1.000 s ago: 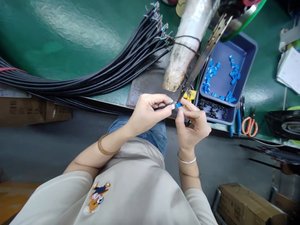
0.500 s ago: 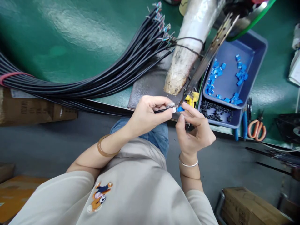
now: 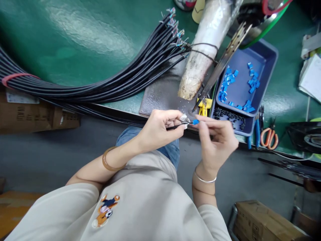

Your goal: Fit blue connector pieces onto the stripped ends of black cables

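Over her lap, the left hand (image 3: 160, 129) pinches a black cable (image 3: 175, 126) end; the right hand (image 3: 217, 139) grips a blue connector (image 3: 195, 122) at its tip, apparently not fully seated. Many cables on the table (image 3: 75, 40) look unfitted.

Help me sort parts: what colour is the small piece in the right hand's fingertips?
Blue, like the pieces in the tray; the small piece in the right hand shows best in the head view.

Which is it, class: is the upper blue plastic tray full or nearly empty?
Nearly empty. The blue plastic tray shows mostly bare floor, with small blue plastic connectors scattered in loose clusters along two sides.
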`<state>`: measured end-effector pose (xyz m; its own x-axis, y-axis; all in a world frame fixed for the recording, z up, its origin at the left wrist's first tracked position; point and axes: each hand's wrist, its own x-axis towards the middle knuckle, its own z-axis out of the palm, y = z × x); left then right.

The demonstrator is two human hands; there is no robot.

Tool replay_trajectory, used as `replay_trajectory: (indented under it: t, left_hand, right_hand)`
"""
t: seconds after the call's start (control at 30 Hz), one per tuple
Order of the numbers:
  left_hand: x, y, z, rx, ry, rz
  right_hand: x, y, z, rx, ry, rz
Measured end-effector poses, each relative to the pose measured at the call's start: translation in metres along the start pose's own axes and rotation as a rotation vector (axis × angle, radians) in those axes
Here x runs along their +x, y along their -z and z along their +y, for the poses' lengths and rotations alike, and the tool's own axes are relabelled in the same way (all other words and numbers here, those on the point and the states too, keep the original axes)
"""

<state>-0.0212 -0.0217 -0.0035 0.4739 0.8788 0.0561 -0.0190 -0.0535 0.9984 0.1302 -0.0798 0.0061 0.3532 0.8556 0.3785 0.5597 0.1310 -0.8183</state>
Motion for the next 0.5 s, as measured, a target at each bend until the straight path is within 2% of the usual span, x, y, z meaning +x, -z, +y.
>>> replay_trajectory:
  t: [0.07, 0.13, 0.27, 0.37, 0.43, 0.5]
  left_hand:
    - [-0.003, -0.001, 0.0, 0.008, -0.006, 0.006]
    - [-0.005, -0.001, -0.001, 0.048, -0.039, 0.019]
    - [-0.008, -0.003, -0.003, 0.138, -0.147, 0.026]
    - [-0.01, -0.003, -0.005, 0.199, -0.225, 0.037]
    - [-0.011, -0.002, -0.004, 0.167, -0.198, 0.0]
    - [-0.011, 0.002, -0.001, 0.031, -0.076, -0.104]
  right_hand:
    - [-0.001, 0.005, -0.004, 0.012, 0.017, 0.139]
    - [-0.003, 0.007, -0.007, -0.044, 0.027, 0.16]
    - [-0.008, 0.007, -0.006, -0.118, -0.064, -0.09]
    - [-0.011, 0.005, -0.002, -0.118, -0.089, -0.15]
    - [-0.011, 0.006, 0.001, -0.14, -0.006, -0.166]
    - [-0.01, 0.008, 0.004, -0.161, 0.147, -0.209]
